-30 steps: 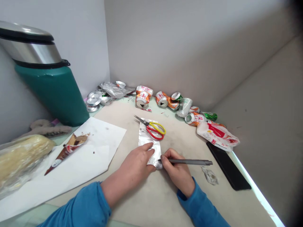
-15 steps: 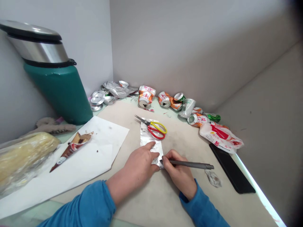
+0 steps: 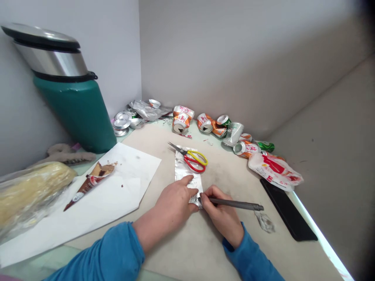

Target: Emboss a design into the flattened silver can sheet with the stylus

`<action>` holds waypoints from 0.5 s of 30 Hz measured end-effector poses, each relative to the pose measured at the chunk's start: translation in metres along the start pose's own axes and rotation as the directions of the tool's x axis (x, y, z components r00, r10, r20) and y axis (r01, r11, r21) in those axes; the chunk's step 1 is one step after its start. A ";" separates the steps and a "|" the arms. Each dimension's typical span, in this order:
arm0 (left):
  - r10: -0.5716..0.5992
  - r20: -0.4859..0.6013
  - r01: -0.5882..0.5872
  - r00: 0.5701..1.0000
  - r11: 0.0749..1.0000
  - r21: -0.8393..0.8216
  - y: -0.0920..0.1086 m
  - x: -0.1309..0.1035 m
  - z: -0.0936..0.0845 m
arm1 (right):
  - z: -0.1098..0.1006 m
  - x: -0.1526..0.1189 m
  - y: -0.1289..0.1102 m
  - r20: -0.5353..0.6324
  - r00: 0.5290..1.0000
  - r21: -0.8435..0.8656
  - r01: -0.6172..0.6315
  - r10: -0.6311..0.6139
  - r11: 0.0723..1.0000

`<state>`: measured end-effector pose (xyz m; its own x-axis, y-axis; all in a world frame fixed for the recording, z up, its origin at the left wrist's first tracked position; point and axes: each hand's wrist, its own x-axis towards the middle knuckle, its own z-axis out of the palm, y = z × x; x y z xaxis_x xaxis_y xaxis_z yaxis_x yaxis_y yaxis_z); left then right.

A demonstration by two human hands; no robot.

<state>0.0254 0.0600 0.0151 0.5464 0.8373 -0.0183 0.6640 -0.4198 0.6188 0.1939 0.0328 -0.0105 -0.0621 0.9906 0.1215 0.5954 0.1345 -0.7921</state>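
Flattened metal sheet (image 3: 187, 171) lies centre frame on the worktop (image 3: 234, 171). Left hand (image 3: 172, 203) presses flat on its near end, fingers spread. Right hand (image 3: 221, 214) is closed round a grey pen (image 3: 234, 203), tip at the sheet's near edge: marking step, apparently. Scissors (image 3: 191, 158) rest on the far end. Next move likely needs a steady hold-down and a straight stroke.

Both forearms are covered by long blue sleeves of a soft, plain fabric, ending at the wrists. The left hand (image 3: 172, 201) and right hand (image 3: 222, 214) are bare, without gloves, rings or a watch.
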 end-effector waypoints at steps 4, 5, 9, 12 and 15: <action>-0.002 0.004 0.002 1.000 1.000 0.005 0.002 0.000 -0.002 | 0.000 0.001 0.001 0.001 1.000 -0.009 0.009 -0.009 1.000; -0.002 0.006 0.002 1.000 1.000 0.007 0.002 0.000 -0.002 | 0.001 0.001 0.001 0.000 1.000 -0.012 0.010 -0.010 1.000; 0.000 0.011 0.000 1.000 1.000 0.019 0.004 0.000 -0.003 | 0.001 0.000 0.000 -0.005 1.000 -0.025 0.012 -0.012 1.000; 0.003 0.011 -0.003 1.000 1.000 0.024 0.003 0.000 -0.003 | 0.001 -0.001 0.000 0.003 1.000 -0.025 0.006 -0.006 1.000; 0.002 0.011 -0.003 1.000 1.000 0.024 0.004 0.000 -0.003 | 0.000 0.000 -0.001 0.010 1.000 -0.016 0.005 -0.005 1.000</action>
<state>0.0261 0.0598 0.0200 0.5537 0.8323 -0.0256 0.6746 -0.4303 0.5997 0.1931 0.0322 -0.0099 -0.0731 0.9901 0.1195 0.6076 0.1392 -0.7820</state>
